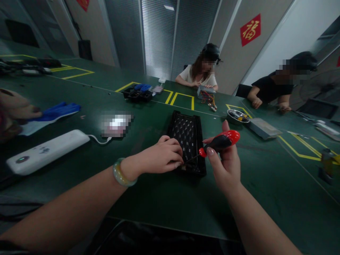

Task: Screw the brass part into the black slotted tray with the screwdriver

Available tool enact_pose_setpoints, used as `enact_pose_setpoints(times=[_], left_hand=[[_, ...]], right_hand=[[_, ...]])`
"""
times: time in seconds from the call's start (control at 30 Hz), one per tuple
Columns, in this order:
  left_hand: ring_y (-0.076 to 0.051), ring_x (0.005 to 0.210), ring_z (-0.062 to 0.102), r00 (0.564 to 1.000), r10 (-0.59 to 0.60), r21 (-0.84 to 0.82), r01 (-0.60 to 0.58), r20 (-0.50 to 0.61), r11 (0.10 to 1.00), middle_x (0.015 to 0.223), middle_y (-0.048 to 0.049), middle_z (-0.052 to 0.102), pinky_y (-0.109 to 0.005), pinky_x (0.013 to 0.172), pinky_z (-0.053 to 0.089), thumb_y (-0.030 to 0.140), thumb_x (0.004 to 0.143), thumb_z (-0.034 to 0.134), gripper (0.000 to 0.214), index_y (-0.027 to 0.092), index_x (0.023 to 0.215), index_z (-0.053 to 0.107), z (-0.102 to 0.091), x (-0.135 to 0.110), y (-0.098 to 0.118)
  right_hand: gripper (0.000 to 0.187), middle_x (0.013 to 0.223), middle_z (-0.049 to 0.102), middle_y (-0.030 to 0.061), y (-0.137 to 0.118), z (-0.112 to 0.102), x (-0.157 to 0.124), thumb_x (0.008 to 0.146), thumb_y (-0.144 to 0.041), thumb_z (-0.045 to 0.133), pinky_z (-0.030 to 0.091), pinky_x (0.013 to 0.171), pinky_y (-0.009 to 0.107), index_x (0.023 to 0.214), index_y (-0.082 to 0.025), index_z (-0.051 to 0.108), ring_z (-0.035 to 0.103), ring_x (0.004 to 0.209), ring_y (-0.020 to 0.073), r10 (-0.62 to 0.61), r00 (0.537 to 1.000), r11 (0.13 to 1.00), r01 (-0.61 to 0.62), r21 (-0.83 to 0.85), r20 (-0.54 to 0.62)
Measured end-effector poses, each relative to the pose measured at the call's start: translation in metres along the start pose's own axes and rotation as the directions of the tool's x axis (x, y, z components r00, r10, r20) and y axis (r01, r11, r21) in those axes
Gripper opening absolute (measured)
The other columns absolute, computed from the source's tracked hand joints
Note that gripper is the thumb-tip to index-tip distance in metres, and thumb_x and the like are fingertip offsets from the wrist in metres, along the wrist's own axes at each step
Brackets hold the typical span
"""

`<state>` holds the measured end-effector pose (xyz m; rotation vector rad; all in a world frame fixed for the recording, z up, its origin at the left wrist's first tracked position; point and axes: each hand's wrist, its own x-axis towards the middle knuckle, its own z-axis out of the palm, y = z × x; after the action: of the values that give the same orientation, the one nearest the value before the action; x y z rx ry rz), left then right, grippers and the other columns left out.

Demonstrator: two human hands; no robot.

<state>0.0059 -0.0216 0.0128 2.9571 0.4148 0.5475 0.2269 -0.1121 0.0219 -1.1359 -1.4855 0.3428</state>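
Observation:
A black rectangular casing lies on the green table in front of me, its inside covered with rows of small pale marks. My left hand, a bangle at its wrist, curls its fingers over the casing's near left edge. In my right hand is a screwdriver with a red and black handle. Its thin shaft slants down to the left into the near end of the casing. The tip ends close to my left fingertips, and what it touches there is hidden.
A white power strip and a lit phone lie left, near a blue glove. A metal bowl and a grey flat box sit right. Two people work across the table, one at a metal box with wires.

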Motion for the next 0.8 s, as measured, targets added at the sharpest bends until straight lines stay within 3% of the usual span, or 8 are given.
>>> enact_pose_setpoints(times=[0.13,0.4,0.6,0.8], left_hand=[[-0.023,0.110,0.056,1.000,0.000,0.000,0.000,-0.002,1.000,0.108,-0.0020,0.072,-0.041,0.095,0.025,0.028,0.096,0.060,0.018,0.028,0.099,0.078,-0.0005,0.0003,0.0004],[-0.023,0.110,0.056,1.000,-0.004,-0.004,0.004,-0.005,1.000,0.107,-0.0019,0.072,-0.042,0.095,0.025,0.027,0.096,0.060,0.018,0.028,0.100,0.077,0.0012,-0.0001,0.0006],[-0.022,0.109,0.056,1.000,-0.003,0.003,0.003,-0.009,1.000,0.107,-0.0018,0.072,-0.041,0.095,0.025,0.028,0.096,0.060,0.018,0.028,0.099,0.078,0.0018,0.0006,0.0004],[-0.023,0.110,0.056,1.000,-0.019,-0.001,0.019,0.002,1.000,0.107,-0.0018,0.072,-0.043,0.096,0.024,0.027,0.097,0.059,0.018,0.028,0.101,0.076,0.0023,-0.0002,-0.0011]], right_hand=[[0.088,0.098,0.064,0.0018,0.0057,-0.0019,0.0048,0.079,-0.042,0.080,0.056,0.083,0.045,0.154,-0.035,0.034,0.060,0.080,0.0213,0.053,0.997,0.998,-0.055,-0.039,-0.048],[0.074,0.113,0.069,0.0052,-0.0031,-0.0002,0.0043,0.093,-0.037,0.064,0.053,0.089,0.045,0.157,-0.033,0.026,0.064,0.095,0.0216,0.015,1.000,0.999,-0.015,-0.030,-0.002],[0.080,0.101,0.066,0.0038,0.0044,-0.0004,0.0044,0.082,-0.041,0.077,0.056,0.080,0.043,0.152,-0.033,0.038,0.061,0.083,0.0219,-0.002,0.999,1.000,0.001,-0.028,-0.038],[0.080,0.112,0.069,0.0052,-0.0023,-0.0008,0.0031,0.091,-0.035,0.067,0.055,0.091,0.047,0.158,-0.032,0.023,0.066,0.096,0.0235,0.021,1.000,1.000,-0.021,0.003,0.016]])
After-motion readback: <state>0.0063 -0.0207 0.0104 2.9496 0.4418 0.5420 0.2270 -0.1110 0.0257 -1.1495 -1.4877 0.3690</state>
